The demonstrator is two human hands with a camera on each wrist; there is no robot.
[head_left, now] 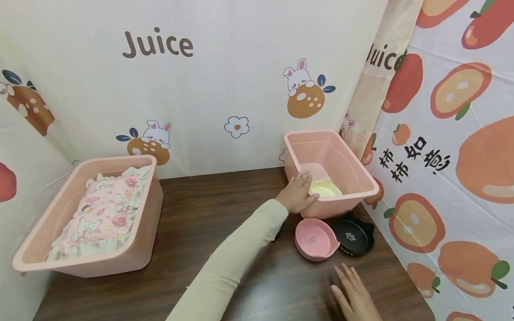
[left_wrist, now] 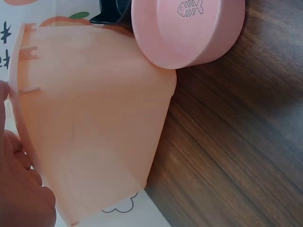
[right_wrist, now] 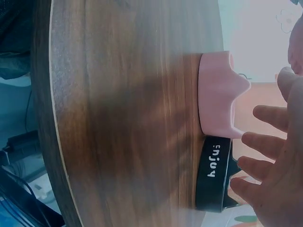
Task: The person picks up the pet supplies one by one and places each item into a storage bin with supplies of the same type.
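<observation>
Since the yellow bowl (head_left: 326, 188) sits inside the R bin (head_left: 359, 173) at its near end, control at the rim matters most, IMO. L hand (head_left: 296, 196) lies on the bin's near-left corner, fingers over the rim, thumb out to the side; can't tell if it's gripping or just resting. R hand (head_left: 353, 294) is spread, nothing in it, nearest the pink bowl (head_left: 315, 240) & black bowl (head_left: 354, 236). Those two stand upright on the table (head_left: 209, 214) in front of the bin, side by side, touching or nearly so.

Tips: load the rim lightly & straight down, bc a sideways shove on the corner prob skids the bin into pink. If steadying is needed, a flat palm on the wall is better than fingertips. For either loose bowl: thumb inside, fingers outside, clear of the pointed ears; straight up 1st so it doesn't drag its neighbour. Clear the front rim w/ margin, set down gently, no drop onto yellow.

Watch the L sleeve (head_left: 229, 267): a small dark item (head_left: 279, 232) is mostly hidden by it, ID unclear. Keep forearm high there.
</observation>
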